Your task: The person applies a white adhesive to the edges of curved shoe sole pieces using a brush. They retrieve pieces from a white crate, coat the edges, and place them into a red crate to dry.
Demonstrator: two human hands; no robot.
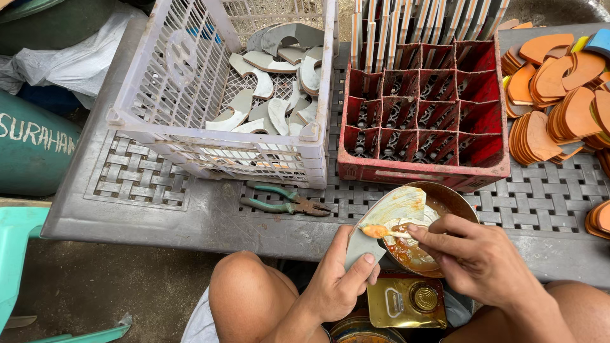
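**Both grips closed over a glue-smeared sole piece**

Left hand (340,282) kept its grip closed around the lower end of a grey curved sole piece (389,219), thumb across the front, fingers behind. The piece stood tilted over a round brown bowl (454,197) that held orange-brown glue and sat at the near edge of the grey woven-pattern tabletop (159,209). Its upper face was wet with yellowish glue. The right hand (480,260) held a narrow grip, fingertips pinched on a small applicator (381,231) whose orange-coated tip touched the piece.

Green-handled pliers (283,200) lay on the tabletop just left of the bowl. Behind them stood a pale plastic crate (152,95) holding more grey curved pieces, and beside it a red divided crate (422,168) with flat strips standing in its far cells. Stacks of orange cut-outs (556,95) lay at the right. A gold rectangular tin (406,302) with a round cap sat between the person's knees.
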